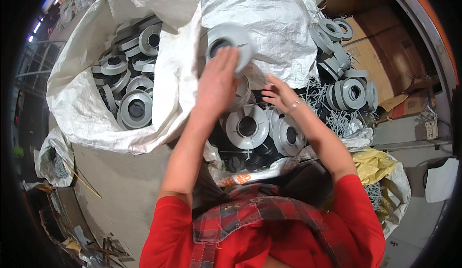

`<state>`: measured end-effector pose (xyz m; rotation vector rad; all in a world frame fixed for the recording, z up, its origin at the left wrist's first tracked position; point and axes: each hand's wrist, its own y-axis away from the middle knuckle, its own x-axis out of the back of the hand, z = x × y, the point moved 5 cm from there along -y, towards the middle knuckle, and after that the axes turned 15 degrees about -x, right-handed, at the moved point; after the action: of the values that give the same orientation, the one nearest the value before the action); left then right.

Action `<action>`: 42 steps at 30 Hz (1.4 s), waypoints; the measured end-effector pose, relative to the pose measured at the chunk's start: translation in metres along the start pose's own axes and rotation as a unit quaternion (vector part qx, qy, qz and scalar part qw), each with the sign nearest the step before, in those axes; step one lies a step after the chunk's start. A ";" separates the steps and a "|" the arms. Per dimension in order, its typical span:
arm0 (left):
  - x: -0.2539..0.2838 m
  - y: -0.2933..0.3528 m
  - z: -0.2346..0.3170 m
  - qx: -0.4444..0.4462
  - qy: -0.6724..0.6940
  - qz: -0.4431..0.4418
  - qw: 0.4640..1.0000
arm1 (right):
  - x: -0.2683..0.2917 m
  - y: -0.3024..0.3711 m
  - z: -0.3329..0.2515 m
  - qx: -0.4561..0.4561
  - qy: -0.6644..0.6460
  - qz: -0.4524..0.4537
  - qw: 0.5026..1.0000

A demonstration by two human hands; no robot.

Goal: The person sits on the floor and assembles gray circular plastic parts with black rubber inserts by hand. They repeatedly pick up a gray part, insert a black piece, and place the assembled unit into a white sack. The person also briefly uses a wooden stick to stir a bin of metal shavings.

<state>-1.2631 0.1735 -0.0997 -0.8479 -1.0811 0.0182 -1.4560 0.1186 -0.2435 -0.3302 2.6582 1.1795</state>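
Observation:
My left hand (pixel 219 82) grips a round grey plastic flange ring (pixel 240 42) with a dark centre hole; it is a little blurred. The ring is raised between the two sacks. To its right, my right hand (pixel 279 94) reaches in with fingers apart and holds nothing. Beneath my hands lie more grey rings (pixel 260 126) with dark centres, in an open white sack (pixel 250 177) in front of me. On the left, a large open white woven sack (pixel 178 70) holds many similar rings (pixel 136 108), piled loosely.
A full white sack (pixel 260 8) lies at the back. At right are stacked grey rings (pixel 353 92), thin grey plastic sprues (pixel 339 121) and a cardboard box (pixel 390 46). Smaller sacks with grey scraps stand at far left (pixel 55 155) and near right (pixel 397 186).

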 end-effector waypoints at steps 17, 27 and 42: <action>0.010 0.027 -0.032 0.068 0.041 0.030 0.996 | -0.029 -0.050 0.038 0.116 -0.025 0.036 0.992; 0.189 -0.029 0.034 -0.004 0.019 0.301 0.954 | -0.153 0.221 -0.131 0.595 0.071 0.050 0.799; -0.099 0.138 -0.061 0.555 0.415 -0.041 0.719 | -0.054 0.045 0.085 0.114 0.472 0.114 0.867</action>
<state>-1.2134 0.1928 -0.2719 0.3312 -0.0990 0.1791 -1.4088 0.2178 -0.2527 -0.7165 3.7295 0.8513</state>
